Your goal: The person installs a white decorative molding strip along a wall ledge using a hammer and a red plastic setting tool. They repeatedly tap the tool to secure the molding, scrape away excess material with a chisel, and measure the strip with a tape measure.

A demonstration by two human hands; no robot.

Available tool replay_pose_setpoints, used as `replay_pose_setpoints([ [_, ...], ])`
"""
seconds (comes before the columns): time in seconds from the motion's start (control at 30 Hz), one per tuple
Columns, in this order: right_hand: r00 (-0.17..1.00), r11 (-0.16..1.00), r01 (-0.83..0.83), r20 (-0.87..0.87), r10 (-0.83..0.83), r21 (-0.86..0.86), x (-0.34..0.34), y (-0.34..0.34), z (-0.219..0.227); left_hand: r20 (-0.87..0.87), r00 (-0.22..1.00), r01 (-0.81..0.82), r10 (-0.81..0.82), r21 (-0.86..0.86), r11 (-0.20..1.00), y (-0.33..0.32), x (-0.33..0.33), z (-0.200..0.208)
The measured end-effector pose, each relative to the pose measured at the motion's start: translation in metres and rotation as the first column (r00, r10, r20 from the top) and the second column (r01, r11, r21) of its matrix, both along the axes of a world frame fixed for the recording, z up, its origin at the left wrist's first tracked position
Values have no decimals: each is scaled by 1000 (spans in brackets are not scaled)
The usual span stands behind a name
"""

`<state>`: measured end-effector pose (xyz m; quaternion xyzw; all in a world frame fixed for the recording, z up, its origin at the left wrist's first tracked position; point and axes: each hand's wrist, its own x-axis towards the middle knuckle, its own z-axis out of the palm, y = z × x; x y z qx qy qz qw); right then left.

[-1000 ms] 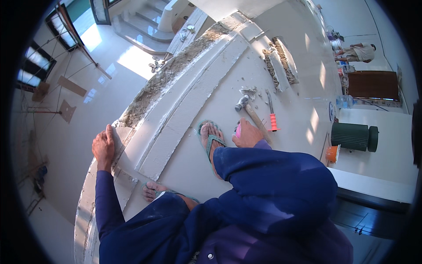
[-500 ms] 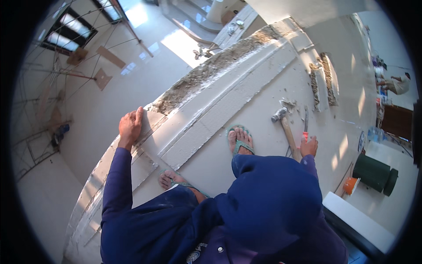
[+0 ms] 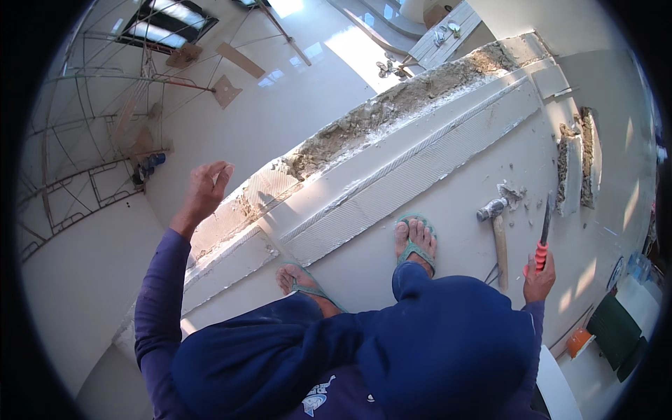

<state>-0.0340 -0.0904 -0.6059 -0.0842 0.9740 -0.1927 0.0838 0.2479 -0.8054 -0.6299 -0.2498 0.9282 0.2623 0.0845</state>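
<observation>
My left hand [image 3: 208, 185] is raised just beyond the ledge's outer edge, fingers loosely bent and apart, with nothing visible in them. Below it, a ridged patch of tile adhesive [image 3: 269, 185] is exposed on the ledge, beside a rough, broken stretch of mortar [image 3: 378, 115]. At the right, my right hand [image 3: 539, 281] is closed round the red grip of a chisel [image 3: 545, 227], whose dark blade points away from me. Left of the chisel, a hammer [image 3: 499, 241] with a wooden handle lies on the floor, its metal head at the far end.
My sandalled feet [image 3: 416, 241] stand beside a ridged strip [image 3: 420, 168] along the ledge. Broken slabs [image 3: 579, 161] lie at the right, with rubble near the hammer. Metal scaffolding [image 3: 84, 140] stands on the lower floor beyond. An orange container [image 3: 579, 342] and a green drum [image 3: 614, 329] are at right.
My left hand has lifted off the ledge; the smooth tile piece under it is gone, baring ridged adhesive. My right hand still holds the chisel. The whole view has shifted.
</observation>
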Motion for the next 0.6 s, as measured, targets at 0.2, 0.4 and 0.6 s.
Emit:
replay_pose_setpoints([
  [0.2, 771, 769, -635, -4, 636, 73, -52, -239, 51, -14, 895, 445, -447, 125, 887, 50, -175, 67],
  [0.4, 248, 260, -919, -77, 966, 296, -32, -436, -15, 123, 767, 584, -630, 274, 764, 82, -215, 9],
  [0.6, 140, 95, -933, 109, 984, 346, 12, -492, -63, 96, 945, 212, -314, 551, 807, 80, -176, -64],
])
